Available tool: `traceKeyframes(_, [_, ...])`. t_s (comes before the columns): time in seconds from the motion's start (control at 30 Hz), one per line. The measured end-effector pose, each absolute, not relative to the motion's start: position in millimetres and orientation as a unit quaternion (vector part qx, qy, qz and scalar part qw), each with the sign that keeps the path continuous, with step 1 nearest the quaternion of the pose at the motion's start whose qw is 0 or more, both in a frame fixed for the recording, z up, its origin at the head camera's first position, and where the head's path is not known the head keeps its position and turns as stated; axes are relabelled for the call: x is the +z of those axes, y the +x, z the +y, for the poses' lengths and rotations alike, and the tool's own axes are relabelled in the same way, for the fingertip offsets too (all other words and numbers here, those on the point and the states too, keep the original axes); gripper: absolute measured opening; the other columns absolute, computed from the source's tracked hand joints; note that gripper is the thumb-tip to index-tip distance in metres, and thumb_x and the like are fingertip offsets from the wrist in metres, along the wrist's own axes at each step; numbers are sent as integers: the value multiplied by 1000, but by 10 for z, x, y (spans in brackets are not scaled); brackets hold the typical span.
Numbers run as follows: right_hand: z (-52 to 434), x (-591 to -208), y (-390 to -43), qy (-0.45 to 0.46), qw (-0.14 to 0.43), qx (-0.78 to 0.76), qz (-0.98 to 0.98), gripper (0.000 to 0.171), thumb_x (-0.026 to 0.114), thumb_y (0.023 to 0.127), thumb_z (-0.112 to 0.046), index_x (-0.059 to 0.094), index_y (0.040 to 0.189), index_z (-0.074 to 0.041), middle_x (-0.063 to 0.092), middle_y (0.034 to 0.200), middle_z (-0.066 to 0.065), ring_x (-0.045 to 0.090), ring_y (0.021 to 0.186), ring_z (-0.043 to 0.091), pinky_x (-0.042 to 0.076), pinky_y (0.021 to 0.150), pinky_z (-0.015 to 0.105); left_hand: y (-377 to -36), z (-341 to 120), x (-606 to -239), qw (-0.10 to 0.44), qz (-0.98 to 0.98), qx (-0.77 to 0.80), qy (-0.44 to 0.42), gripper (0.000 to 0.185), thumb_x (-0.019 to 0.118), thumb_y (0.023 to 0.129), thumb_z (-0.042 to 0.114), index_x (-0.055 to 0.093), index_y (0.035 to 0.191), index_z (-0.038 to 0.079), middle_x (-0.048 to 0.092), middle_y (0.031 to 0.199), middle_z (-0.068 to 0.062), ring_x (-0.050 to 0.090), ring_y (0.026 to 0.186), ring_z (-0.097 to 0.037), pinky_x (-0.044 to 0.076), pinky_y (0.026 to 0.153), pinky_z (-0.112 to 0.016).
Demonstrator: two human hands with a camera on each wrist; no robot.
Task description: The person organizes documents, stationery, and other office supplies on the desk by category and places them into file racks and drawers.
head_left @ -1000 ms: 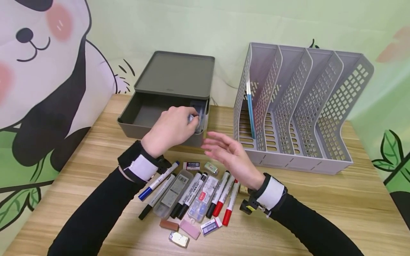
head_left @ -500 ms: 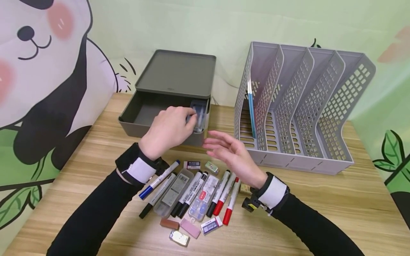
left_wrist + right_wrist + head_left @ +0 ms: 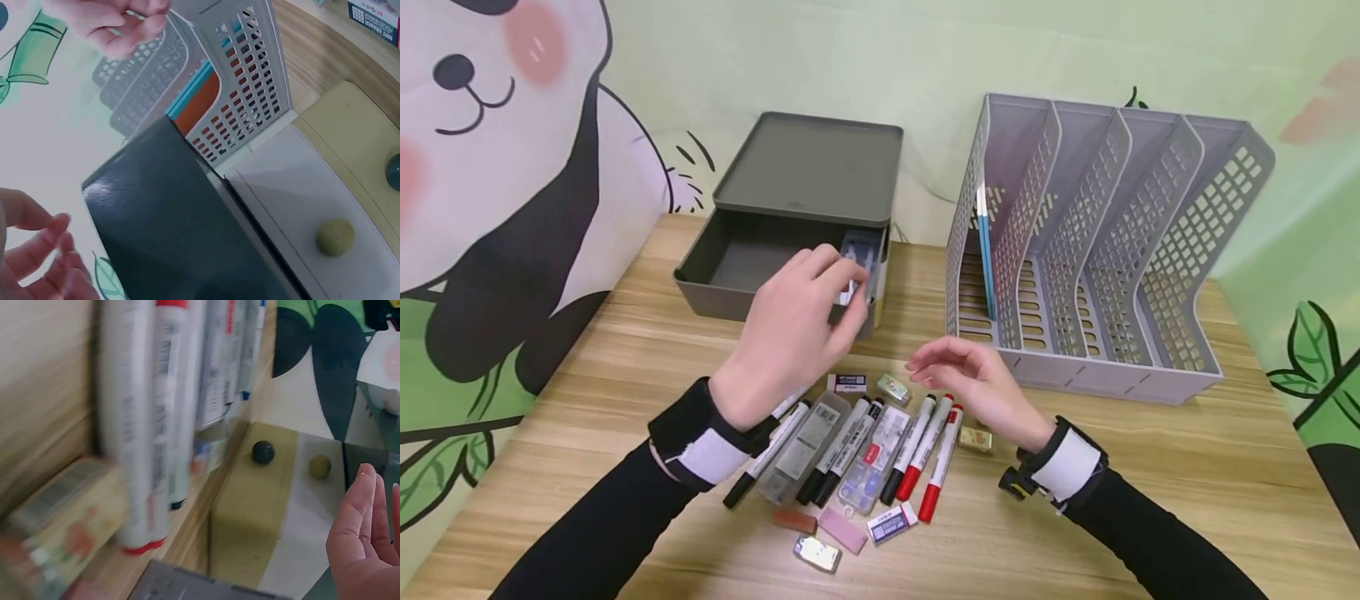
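My left hand [image 3: 797,317] hovers over the front right of the pulled-out grey drawer [image 3: 715,287], fingers loosely bent and thumb apart from them. Behind its fingertips, clear plastic cases [image 3: 859,250] lie in the drawer's right end. In the left wrist view, the fingers [image 3: 44,250] show nothing between them. My right hand [image 3: 981,379] is held above the table, right of the drawer, with fingers relaxed and holding nothing. Below the hands lie several markers [image 3: 942,471], a clear grey-labelled case [image 3: 805,450], a small clear box with blue pieces [image 3: 872,467] and erasers [image 3: 891,523].
A grey file rack [image 3: 1120,375] stands at the right, with thin blue-edged books [image 3: 987,258] in its left slot. Under the grey drawer are a white drawer front [image 3: 306,506] and a yellow drawer front [image 3: 250,512] with round knobs. A panda backdrop [image 3: 775,50] hangs behind.
My left hand has drawn back and up from the cases at the drawer's right end. My right hand has moved right and toward me, away from the drawer's corner.
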State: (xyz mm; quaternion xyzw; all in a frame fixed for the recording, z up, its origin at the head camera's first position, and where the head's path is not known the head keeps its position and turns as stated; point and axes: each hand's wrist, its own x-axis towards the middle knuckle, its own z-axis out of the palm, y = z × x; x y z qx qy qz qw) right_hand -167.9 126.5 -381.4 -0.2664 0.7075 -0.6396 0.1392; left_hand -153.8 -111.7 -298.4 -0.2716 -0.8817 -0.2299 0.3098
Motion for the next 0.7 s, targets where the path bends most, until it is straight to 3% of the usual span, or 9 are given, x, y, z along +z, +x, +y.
traceKeyframes(0.2, [1397, -3949, -1649, -287, 123, -592, 743, 20, 53, 93, 7, 63, 110, 11, 67, 104, 22, 66, 93, 37, 55, 82, 36, -1332, -1127, -3064, 315, -853, -241, -339, 12, 57, 89, 12, 67, 90, 6, 60, 83, -3, 53, 73, -19, 45, 60, -32])
traceKeyframes(0.37, [1480, -4008, -1612, -299, 132, -539, 776, 20, 55, 94, 4, 65, 111, 4, 67, 106, 18, 66, 95, 32, 55, 80, 31, -1165, -1079, -3252, 282, -855, -214, -379, 11, 59, 87, 13, 68, 92, 8, 60, 87, -1, 54, 77, -19, 46, 66, -33])
traceKeyframes(0.53, [1527, -4018, -1571, -307, 143, -494, 801, 22, 57, 93, 3, 65, 114, 3, 66, 110, 17, 65, 97, 27, 55, 78, 31, -1061, -1033, -3521, 197, -896, -181, -356, 13, 61, 89, 20, 67, 97, 12, 59, 92, 0, 57, 81, -19, 50, 69, -34])
traceKeyframes(0.7, [1579, -4068, -1577, -314, 152, -480, 805, 22, 58, 92, 2, 65, 114, 4, 67, 110, 18, 65, 95, 31, 55, 78, 32, -991, -988, -3769, 80, -936, -134, -317, 18, 66, 89, 28, 67, 99, 13, 58, 94, 0, 58, 80, -18, 51, 67, -35])
